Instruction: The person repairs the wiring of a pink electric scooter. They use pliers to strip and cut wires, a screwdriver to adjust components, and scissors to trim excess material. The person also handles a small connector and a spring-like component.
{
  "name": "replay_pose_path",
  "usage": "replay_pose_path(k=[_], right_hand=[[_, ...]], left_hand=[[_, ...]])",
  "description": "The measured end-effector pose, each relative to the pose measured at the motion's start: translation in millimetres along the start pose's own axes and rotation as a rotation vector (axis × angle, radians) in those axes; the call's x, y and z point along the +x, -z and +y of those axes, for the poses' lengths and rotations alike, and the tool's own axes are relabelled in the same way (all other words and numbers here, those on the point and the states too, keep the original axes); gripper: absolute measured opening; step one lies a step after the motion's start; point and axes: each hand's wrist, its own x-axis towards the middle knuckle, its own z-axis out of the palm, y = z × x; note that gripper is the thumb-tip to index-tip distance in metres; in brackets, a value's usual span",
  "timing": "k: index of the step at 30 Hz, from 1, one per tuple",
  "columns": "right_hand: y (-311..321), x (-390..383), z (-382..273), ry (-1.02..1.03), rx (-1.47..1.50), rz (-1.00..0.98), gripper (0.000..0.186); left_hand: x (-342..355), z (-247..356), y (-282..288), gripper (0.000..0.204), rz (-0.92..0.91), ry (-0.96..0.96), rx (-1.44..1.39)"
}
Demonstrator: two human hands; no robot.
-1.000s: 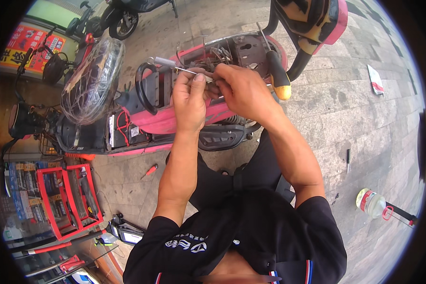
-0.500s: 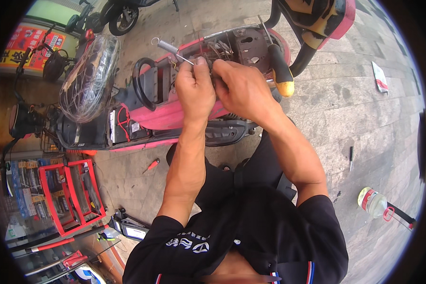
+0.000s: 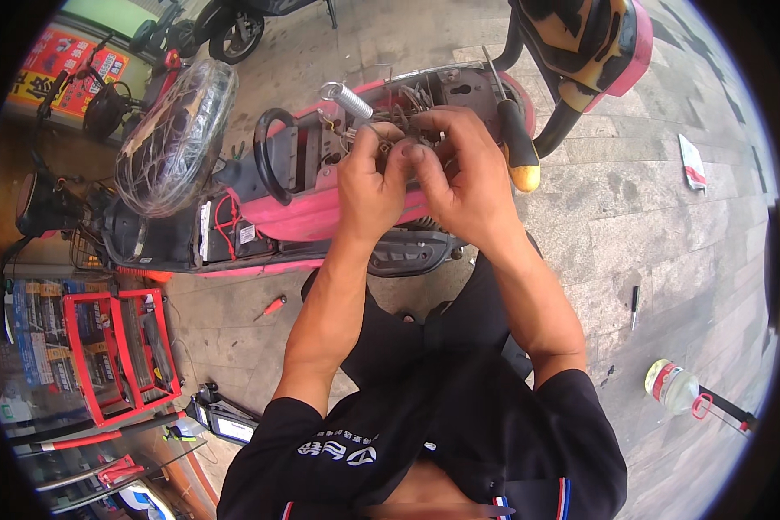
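My left hand and my right hand are pressed together over the open rear body of a pink scooter. Both pinch a bundle of thin wires coming out of the opened compartment. A metal coil spring sticks up just left of my left fingers. A screwdriver with a black and yellow handle rests on the scooter just right of my right hand. The raised seat stands at the top right. My fingers hide the wire ends.
A red open toolbox stands at the left on the pavement. A small red screwdriver lies below the scooter. A plastic bottle and a dark pen-like tool lie at the right. Other scooters are parked at the top left.
Both hands have stayed together on the wires and shifted slightly, fingers working closer over the compartment. The view moved a little.
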Motion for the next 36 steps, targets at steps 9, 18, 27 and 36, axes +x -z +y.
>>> replay_pose_path(k=[9,18,27,36], right_hand=[[5.5,0.3,-17.4,0.019,-0.016,-0.047,0.013],[11.5,-7.4,-16.1,-0.002,-0.082,-0.095,0.012],[-0.3,-12.4,-10.3,-0.145,0.061,-0.027,0.008],[-12.8,-8.8,-10.5,0.073,-0.108,-0.058,0.009]], left_hand=[[-2.7,2.9,5.6,0.030,-0.077,-0.107,0.147],[-3.6,3.3,22.5,0.031,-0.164,-0.162,0.125],[-10.6,-11.7,18.4,0.037,-0.042,-0.363,0.230],[-18.1,-16.8,24.3,0.039,0.002,-0.343,0.212]])
